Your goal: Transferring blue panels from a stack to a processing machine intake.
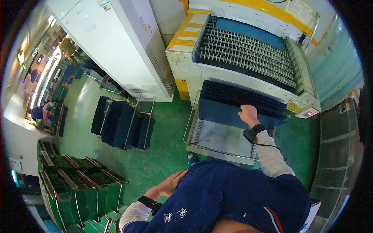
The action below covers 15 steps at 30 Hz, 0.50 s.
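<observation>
My right hand (249, 115) is closed on the upper edge of a dark blue panel (219, 113), the frontmost of several standing in a rack. Behind it the other dark blue panels (237, 93) lean close together. The slotted rack (223, 149) has a pale bottom and metal side rails, and its near part holds no panels. My left hand (171, 184) lies with stretched fingers against the side of my dark blue top, holding nothing. Beyond the rack stands a conveyor machine with rows of white roller wheels (244, 50). Another blue panel (250, 32) lies at its far end.
Left of the machine rises a tall white cabinet (112, 42). A rack of dark panels (122, 124) stands on the green floor (165, 136). Green panels fill racks (83, 194) at lower left. Grey mesh shelving (336, 155) is on the right. People work far left.
</observation>
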{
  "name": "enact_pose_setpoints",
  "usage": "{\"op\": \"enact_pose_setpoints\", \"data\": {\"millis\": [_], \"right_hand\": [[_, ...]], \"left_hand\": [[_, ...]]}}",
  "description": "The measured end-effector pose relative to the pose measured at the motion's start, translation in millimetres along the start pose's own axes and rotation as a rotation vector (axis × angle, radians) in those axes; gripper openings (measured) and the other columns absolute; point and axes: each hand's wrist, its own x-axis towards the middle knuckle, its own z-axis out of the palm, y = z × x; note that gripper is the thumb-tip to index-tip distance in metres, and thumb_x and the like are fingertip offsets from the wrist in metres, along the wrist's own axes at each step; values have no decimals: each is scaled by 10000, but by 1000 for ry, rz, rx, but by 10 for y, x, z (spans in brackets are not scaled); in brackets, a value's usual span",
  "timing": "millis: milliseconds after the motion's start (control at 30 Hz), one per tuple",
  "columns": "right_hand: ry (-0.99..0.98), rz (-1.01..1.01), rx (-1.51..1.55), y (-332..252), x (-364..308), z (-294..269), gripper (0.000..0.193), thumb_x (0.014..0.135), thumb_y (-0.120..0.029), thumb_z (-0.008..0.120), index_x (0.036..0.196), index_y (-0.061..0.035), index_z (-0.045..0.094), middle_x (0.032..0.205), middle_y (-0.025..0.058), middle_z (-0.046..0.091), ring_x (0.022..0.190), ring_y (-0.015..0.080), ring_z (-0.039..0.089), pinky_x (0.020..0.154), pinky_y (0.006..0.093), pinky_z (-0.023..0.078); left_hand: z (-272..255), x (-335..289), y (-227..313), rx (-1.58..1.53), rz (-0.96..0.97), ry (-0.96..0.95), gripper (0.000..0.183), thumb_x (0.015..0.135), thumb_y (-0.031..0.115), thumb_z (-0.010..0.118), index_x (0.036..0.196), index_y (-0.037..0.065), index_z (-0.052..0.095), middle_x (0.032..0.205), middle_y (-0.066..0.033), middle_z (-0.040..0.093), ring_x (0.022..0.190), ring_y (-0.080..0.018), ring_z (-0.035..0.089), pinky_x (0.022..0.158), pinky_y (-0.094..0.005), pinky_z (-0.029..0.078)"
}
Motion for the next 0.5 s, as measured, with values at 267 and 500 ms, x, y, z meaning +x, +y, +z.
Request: {"op": "enact_pose_setpoints", "data": {"millis": [267, 500], "right_hand": [[43, -82, 64, 65, -181, -179, 337, 769, -299, 789, 1051, -115, 755, 996, 164, 730, 978, 367, 689, 838, 480, 540], [242, -128, 37, 32, -593, -1716, 365, 720, -310, 811, 1010, -96, 753, 974, 171, 722, 939, 386, 683, 823, 494, 533]], "left_hand": [[81, -36, -80, -20, 23, 10, 1005, 793, 284, 747, 1596, 57, 186, 1564, -226, 344, 1428, -399, 368, 1184, -461, 321], [-17, -52, 77, -39, 14, 1, 1012, 795, 296, 747, 1592, 39, 179, 1564, -234, 339, 1430, -399, 364, 1195, -451, 311]]}}
